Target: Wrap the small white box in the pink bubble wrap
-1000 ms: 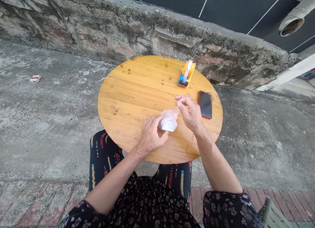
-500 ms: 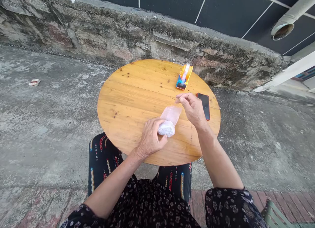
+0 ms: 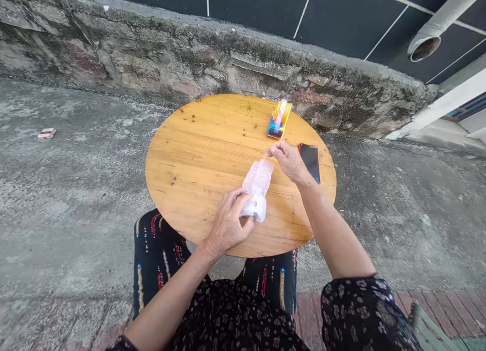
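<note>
On the round wooden table, my left hand [image 3: 231,219] grips the near left side of a small bundle wrapped in pinkish-white bubble wrap [image 3: 258,175]. What is inside the wrap is hidden. A loose flap of it stretches away from me across the wood. At the far end of that flap is my right hand [image 3: 286,159], its fingertips pinched together; whatever they hold is too small to make out. Just beyond the right hand stands a yellow and blue tape dispenser [image 3: 279,119] with a roll of tape in it.
A dark phone with a red edge [image 3: 310,161] lies right of my right hand on the round table [image 3: 182,154]. A stone wall base [image 3: 152,62] runs behind it. A pipe [image 3: 425,47] juts out at upper right, and a small box [image 3: 47,133] lies on the ground at left.
The bundle has turned a little and come nearer me, with more of the flap stretched out. My right hand has moved slightly left, its fingertips near the flap's end. The camera view shifted slightly.
</note>
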